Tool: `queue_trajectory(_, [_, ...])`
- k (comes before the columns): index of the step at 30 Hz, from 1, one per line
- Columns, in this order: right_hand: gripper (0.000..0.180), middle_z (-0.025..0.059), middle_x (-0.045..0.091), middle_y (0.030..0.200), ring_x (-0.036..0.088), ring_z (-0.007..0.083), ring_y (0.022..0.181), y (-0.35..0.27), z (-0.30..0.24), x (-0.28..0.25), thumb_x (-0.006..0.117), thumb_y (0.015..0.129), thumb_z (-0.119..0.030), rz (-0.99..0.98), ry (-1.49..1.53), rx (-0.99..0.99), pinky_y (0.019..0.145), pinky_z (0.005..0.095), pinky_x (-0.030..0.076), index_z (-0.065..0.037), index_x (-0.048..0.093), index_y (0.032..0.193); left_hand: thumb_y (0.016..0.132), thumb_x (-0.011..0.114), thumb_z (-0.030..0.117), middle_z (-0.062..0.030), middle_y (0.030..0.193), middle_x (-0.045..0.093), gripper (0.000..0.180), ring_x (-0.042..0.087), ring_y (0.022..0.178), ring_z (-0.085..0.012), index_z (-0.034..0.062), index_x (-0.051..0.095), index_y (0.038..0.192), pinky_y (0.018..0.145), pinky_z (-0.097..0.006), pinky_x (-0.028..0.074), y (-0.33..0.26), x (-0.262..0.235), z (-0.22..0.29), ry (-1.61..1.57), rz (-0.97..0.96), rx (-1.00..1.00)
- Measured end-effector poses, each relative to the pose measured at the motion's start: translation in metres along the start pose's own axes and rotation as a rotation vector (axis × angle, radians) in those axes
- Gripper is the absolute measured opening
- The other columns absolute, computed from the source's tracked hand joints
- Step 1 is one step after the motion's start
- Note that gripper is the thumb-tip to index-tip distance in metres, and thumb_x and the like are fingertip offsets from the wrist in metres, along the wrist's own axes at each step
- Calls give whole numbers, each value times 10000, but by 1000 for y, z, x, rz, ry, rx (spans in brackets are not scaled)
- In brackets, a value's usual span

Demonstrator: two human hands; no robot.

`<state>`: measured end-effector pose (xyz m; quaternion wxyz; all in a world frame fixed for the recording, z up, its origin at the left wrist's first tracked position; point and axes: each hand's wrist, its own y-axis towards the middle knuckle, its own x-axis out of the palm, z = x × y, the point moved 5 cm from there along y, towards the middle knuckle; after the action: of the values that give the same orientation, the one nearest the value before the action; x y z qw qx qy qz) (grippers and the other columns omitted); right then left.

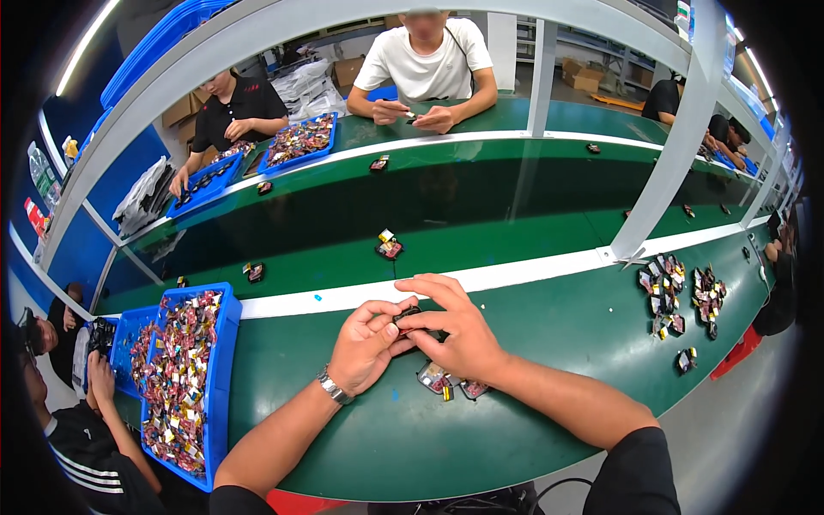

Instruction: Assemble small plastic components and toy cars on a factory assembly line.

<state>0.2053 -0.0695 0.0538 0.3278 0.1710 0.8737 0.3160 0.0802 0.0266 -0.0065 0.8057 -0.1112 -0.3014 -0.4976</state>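
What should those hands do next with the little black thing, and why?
Maybe the left hand and right hand should turn the little black thing slightly: both hold it, but they cover most of it, so turning could show more.

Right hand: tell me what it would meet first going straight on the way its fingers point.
Most likely the left hand, just ahead of the right hand at the small black part both hold; depth there is hard to judge.

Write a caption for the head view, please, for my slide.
Left hand and right hand hold a small black part over a green worktable, blue tray at left.
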Motion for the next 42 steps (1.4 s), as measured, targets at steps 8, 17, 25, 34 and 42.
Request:
queue_trajectory(8, [233,114,612,1240,531,333,1208,2,-10,1,730,763,-2,5,-83,-65,997,429,470,-50,697,988,1013,535,36,-155,1413,535,210,606,1194,-229,50,506,1221,1001,-441,534,0,0,3,46,79,27])
queue_trajectory(17, [194,61,627,962,611,253,877,4,-9,-2,740,726,33,95,-196,-129,723,347,528,-59,677,885,1023,497,25,-140,1391,549,224,598,1193,-205,40,477,1246,1017,-431,533,2,6,1,79,113,-38])
queue_trajectory(25, [168,61,625,956,610,231,860,3,-15,1,739,734,-6,36,-392,-182,697,324,539,-49,677,883,1025,489,22,-124,1365,562,225,590,1202,-186,31,483,1250,1014,-417,537,2,7,1,106,134,-53])
queue_trajectory(34, [195,59,630,961,619,218,859,-1,-17,7,729,754,-38,-7,-551,-242,706,321,552,-32,693,945,1015,539,59,-117,1332,586,233,596,1197,-212,57,473,1239,1020,-432,525,2,7,0,120,166,-80])
queue_trajectory(42, [198,75,632,969,622,222,856,-2,-17,7,723,731,-34,-6,-596,-288,697,322,552,-23,697,927,1025,478,11,-137,1353,566,222,594,1196,-201,21,485,1247,1011,-408,545,2,12,1,148,157,-66])
